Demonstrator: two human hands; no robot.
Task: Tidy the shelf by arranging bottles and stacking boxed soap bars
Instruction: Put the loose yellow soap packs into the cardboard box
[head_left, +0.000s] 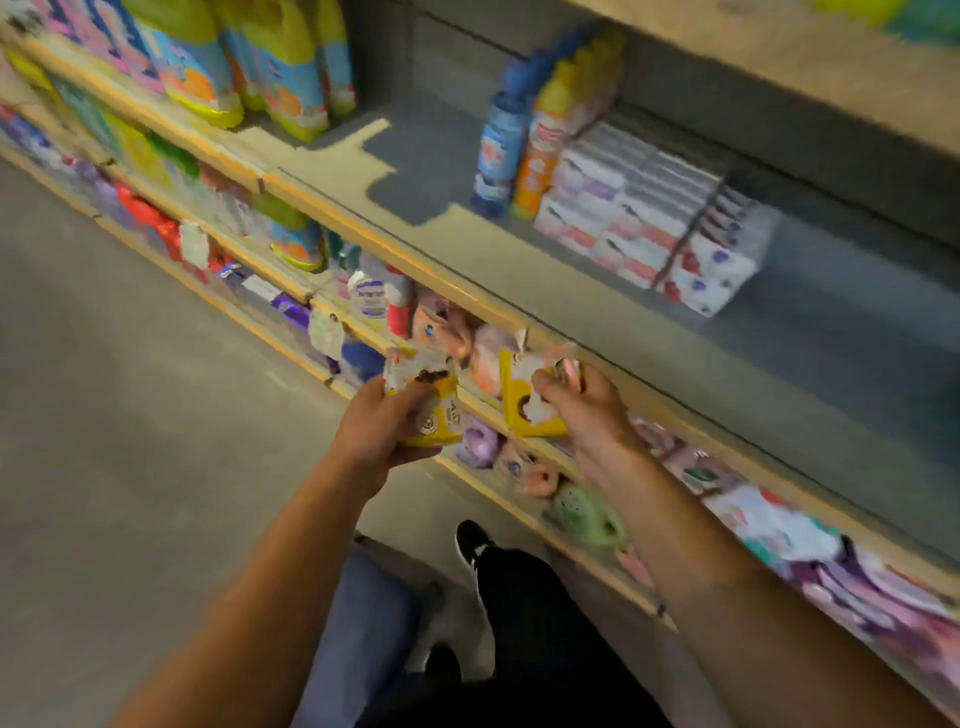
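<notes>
Head view: you stand at a store shelf (597, 291), arms out, one yellow-and-white soap box in each hand; the picture is motion-blurred.
Left grip: your left hand (379, 431) is curled around the left soap box (431, 410), fingers wrapped on its near face.
Right grip: your right hand (587, 405) pinches the right soap box (524, 400) from its 3 o'clock side.
Task items: both boxes hang in front of the shelf's wooden front edge, apart from each other, at about 6 o'clock from the soap stack (639, 218).
Bottles: a blue bottle (498, 145) and an orange bottle (543, 150) stand upright just at 9 o'clock of the stack.
Step in hand: judged as carrying boxes up to the stack. Lift them clear of the front edge, square each box's long side to the stack, and set it flat before you let go.
Materials: boxes are thin printed card, flat-faced, likely easy to dent; hold lightly. Bottles are glossy plastic cylinders. Shelf deck is matt grey, smooth.
Open space: bare deck lies at 9 o'clock of the bottles.
</notes>
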